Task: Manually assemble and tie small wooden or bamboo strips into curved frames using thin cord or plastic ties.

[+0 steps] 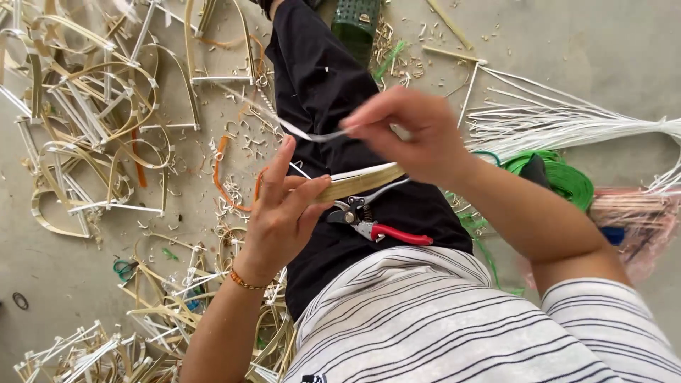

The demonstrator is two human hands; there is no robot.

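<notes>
Left hand [280, 213] pinches the bamboo strip [358, 182]; right hand [411, 131], at 1 o'clock, grips white binding [305, 132]. Judged: binding may slip loose.

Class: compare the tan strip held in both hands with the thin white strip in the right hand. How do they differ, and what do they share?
The tan strip is broad and yellowish; the white strip is narrow and pale. The tan strip spans between the left hand and the right hand; the white strip trails free from the right hand alone. Both are long, flat and flexible.
</notes>
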